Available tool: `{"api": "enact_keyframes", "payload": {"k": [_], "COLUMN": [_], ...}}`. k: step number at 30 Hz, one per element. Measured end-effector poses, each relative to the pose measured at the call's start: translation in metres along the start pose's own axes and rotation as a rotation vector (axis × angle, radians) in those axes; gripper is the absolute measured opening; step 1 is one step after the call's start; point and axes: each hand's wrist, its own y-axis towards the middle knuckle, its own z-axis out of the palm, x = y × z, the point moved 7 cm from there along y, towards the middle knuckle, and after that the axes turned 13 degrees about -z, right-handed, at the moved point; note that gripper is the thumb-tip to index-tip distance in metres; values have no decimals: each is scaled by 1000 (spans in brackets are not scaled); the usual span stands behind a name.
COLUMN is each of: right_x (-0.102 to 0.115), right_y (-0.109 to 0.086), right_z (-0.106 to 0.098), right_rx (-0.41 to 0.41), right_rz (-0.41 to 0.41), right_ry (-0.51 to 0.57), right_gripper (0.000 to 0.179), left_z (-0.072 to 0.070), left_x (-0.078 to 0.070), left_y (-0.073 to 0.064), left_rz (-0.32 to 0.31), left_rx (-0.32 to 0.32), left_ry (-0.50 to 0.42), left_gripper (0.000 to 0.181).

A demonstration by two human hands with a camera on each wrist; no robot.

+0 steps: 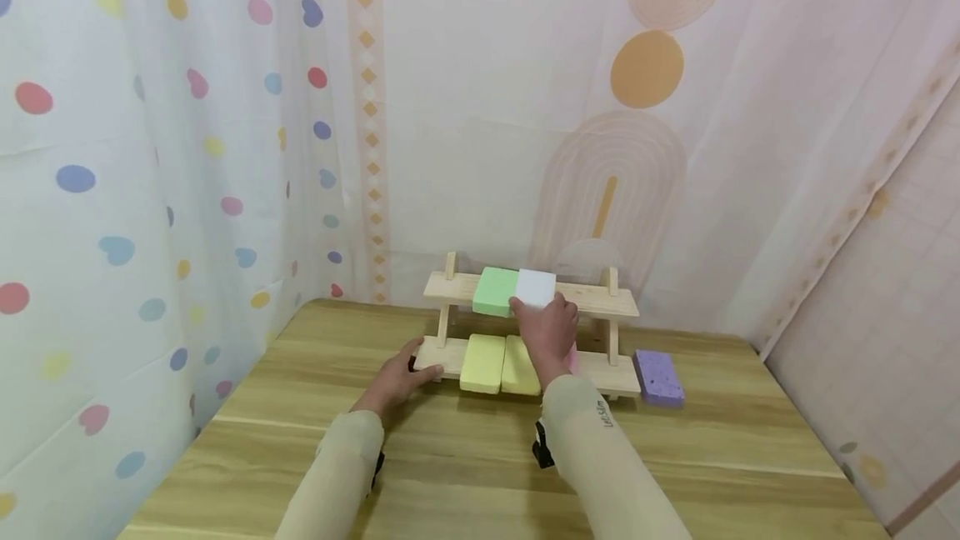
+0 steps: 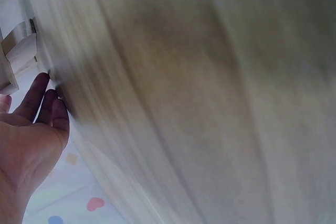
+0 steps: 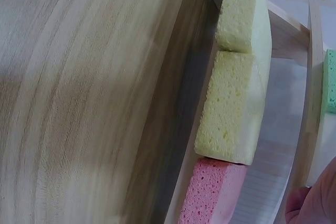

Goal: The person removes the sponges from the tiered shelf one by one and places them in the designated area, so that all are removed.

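A two-tier wooden shelf [image 1: 596, 298] stands on the table. My right hand [image 1: 549, 332] grips a white sponge [image 1: 536, 287] at the upper board, thumb on its left side and fingers on its right. Directly left of it lies a green sponge [image 1: 494, 290]. My left hand [image 1: 393, 380] holds the left end of the lower board, with the thumb at its front; in the left wrist view its other fingers [image 2: 60, 115] reach down to the tabletop. Two yellow sponges [image 3: 223, 111] and a pink sponge [image 3: 210, 192] lie side by side on the lower board, the pink one mostly hidden in the head view.
A purple sponge [image 1: 659, 377] rests against the right end of the lower board. The wooden table [image 1: 465, 473] extends toward me. Behind and at the left hang patterned curtains [image 1: 465, 107]; a tiled wall [image 1: 892, 290] is at the right.
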Motion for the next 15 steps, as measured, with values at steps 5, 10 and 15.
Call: {"api": "enact_keyframes", "payload": {"k": [5, 10, 15], "right_x": [-5, -12, -14], "right_y": [-1, -1, 4], "right_z": [-2, -8, -20], "right_rx": [24, 18, -4], "right_rz": [27, 21, -24], "right_ry": [71, 133, 139], "right_gripper": [92, 89, 85], "left_z": [0, 1, -1], "left_x": [-1, 0, 0], "left_y": [0, -3, -3], "left_rz": [-3, -18, -25], "left_rx": [1, 10, 10], "left_ry": [1, -7, -19], "left_gripper": [90, 87, 86]}}
